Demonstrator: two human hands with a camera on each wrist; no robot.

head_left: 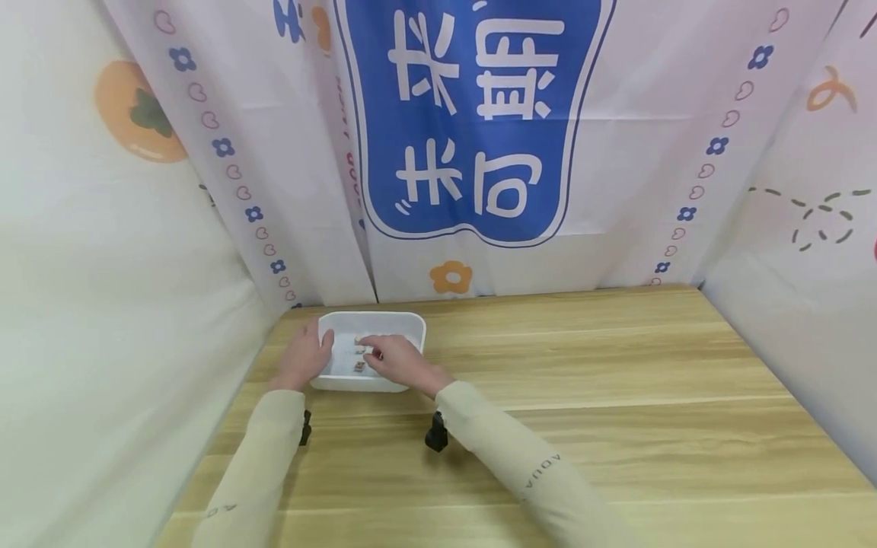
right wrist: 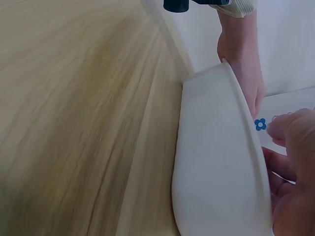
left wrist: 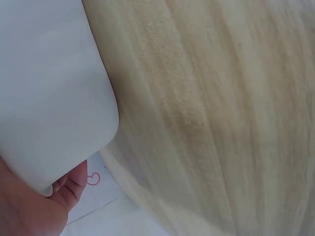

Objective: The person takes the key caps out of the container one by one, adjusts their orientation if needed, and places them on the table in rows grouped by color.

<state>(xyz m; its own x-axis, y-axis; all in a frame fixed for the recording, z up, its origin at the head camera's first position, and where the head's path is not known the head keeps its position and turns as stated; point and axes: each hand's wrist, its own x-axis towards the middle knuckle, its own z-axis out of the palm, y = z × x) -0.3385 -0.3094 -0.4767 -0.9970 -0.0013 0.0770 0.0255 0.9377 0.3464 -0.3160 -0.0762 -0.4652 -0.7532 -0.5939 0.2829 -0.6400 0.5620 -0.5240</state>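
Observation:
A white rectangular plastic basin [head_left: 370, 383] stands at the far left of the wooden table. My left hand [head_left: 304, 356] grips its left rim, thumb on the inner side and fingers outside; the left wrist view shows curled fingers [left wrist: 74, 184] under the rim. My right hand [head_left: 400, 361] reaches over the right side into the basin, index finger stretched forward and thumb apart from it. Its fingertips are right at a short row of small pieces, among them a brown-and-white piece [head_left: 359, 366] on the basin floor. In the right wrist view the basin's wall hides the fingertips.
The wood-grain table [head_left: 582, 396] extends to the right and front of the basin. A printed white curtain [head_left: 637, 152] hangs behind its back edge, and a white cloth [head_left: 137, 304] closes the left side near the basin. Black wrist-camera mounts [head_left: 436, 432] sit below both wrists.

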